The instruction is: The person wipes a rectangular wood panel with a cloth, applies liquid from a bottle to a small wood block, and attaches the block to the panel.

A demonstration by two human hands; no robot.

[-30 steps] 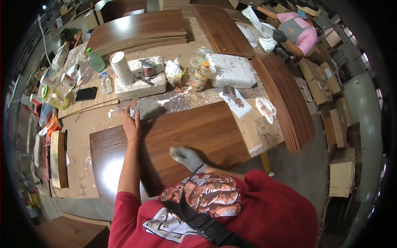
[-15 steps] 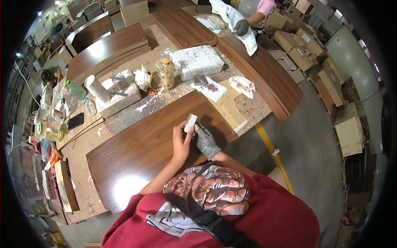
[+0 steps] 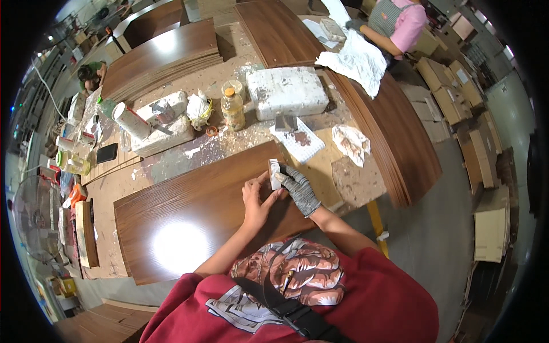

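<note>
1. Cluttered workshop benches are surrounding me, and I am standing at the near edge of a dusty worktable (image 3: 143,183) with a dark wood-grain panel (image 3: 189,211) lying flat on it.
2. I am holding a small pale block (image 3: 275,173) over the panel's right end, close to its far edge; it looks like a sanding or filler block, though I cannot tell which.
3. My right hand (image 3: 297,188), in a grey knit glove, is closing around the block's right side, fingers curled and gripping it.
4. My left hand (image 3: 257,200), bare, is pinching the block from the left with thumb and fingertips, so both hands are sharing it just above the panel.
5. To do this well, I judge I should be keeping the block square in both hands, settling the grip before letting it meet the veneer, and keeping my wrists low so it is not tipping onto a corner.
6. Farther out, a notepad (image 3: 297,143) is lying beyond the panel's right corner, with a crumpled rag (image 3: 351,143) just beside it.
7. A plastic bottle (image 3: 233,108) and a white foam block (image 3: 286,91) are standing near the worktable's far edge.
8. Another person's pink sleeve (image 3: 412,28) is working at the next bench.
</note>
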